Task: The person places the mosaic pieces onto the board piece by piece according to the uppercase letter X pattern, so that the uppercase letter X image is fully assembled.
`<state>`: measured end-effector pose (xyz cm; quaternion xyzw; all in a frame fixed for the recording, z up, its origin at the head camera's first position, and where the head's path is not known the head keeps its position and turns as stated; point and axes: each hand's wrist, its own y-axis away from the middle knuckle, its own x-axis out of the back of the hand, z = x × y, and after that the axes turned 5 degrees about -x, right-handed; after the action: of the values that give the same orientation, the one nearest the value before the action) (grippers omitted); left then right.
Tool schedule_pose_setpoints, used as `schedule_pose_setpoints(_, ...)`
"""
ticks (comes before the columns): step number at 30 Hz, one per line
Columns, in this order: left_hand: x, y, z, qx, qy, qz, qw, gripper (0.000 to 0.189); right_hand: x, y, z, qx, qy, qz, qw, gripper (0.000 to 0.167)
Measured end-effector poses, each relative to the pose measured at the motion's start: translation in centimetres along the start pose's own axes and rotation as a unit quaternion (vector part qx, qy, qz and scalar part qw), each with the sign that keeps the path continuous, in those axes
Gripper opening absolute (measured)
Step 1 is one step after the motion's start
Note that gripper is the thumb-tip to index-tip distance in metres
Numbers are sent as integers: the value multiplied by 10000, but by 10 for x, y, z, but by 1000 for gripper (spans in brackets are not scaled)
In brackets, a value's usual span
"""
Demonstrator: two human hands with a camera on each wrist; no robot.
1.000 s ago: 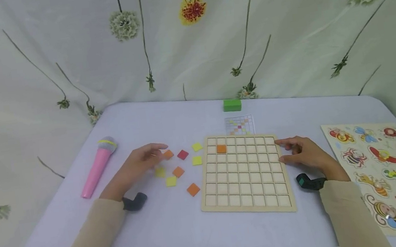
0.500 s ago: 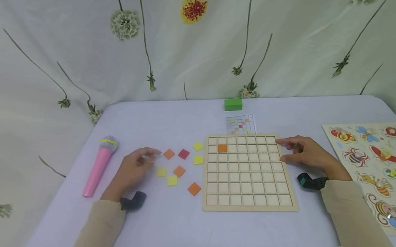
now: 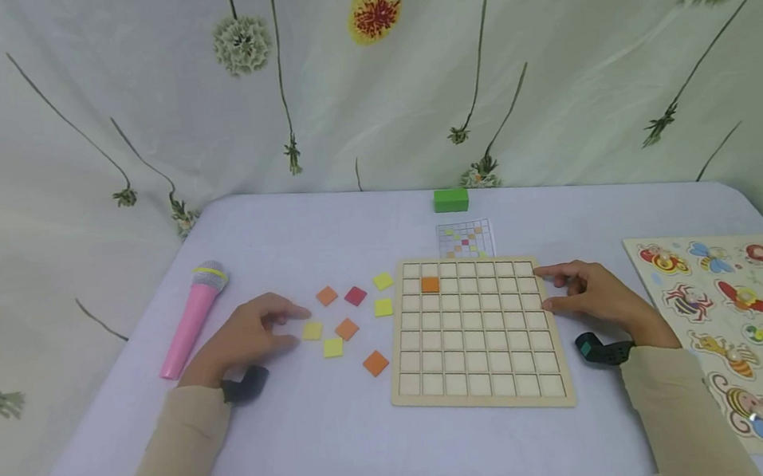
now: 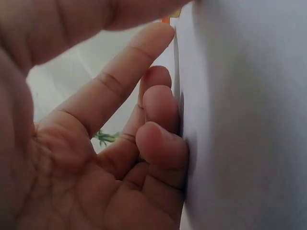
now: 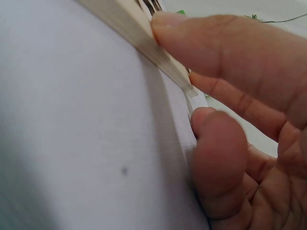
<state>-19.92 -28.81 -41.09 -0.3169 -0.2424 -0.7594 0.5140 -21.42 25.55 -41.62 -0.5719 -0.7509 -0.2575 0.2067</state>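
My left hand (image 3: 256,331) rests low over the cloth at the left of the loose tiles, thumb and forefinger apart with nothing between them. Right by its fingertips lies a yellow tile (image 3: 312,331); another yellow tile (image 3: 333,347) and an orange tile (image 3: 346,329) are just beyond. In the left wrist view the forefinger (image 4: 129,72) is stretched out and the other fingers bend onto the table. My right hand (image 3: 587,291) touches the right edge of the wooden grid board (image 3: 484,402) with thumb and forefinger. One orange tile (image 3: 429,285) sits in a board cell near the top left.
A red tile (image 3: 355,296) and more yellow and orange tiles lie left of the board. Behind it are a printed pattern card (image 3: 464,239) and a green block (image 3: 451,200). A pink toy microphone (image 3: 193,319) lies far left, an insect puzzle board (image 3: 749,334) far right.
My left hand has drawn back from the far orange tile, toward me and left, and its fingertips are now beside a yellow tile. The right hand stays at the board's edge.
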Motion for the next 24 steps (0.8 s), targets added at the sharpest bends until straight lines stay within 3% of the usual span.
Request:
schedule_pose_setpoints(18, -4, -5, -4, 210, 165, 29, 9996, 35, 0, 0, 1, -85, -82, -7, 9999, 59)
schedule_pose_setpoints(24, -3, -9, -1, 4, 443, 63, 9990, 31, -1, -1, 2, -120, -18, 40, 9999, 60)
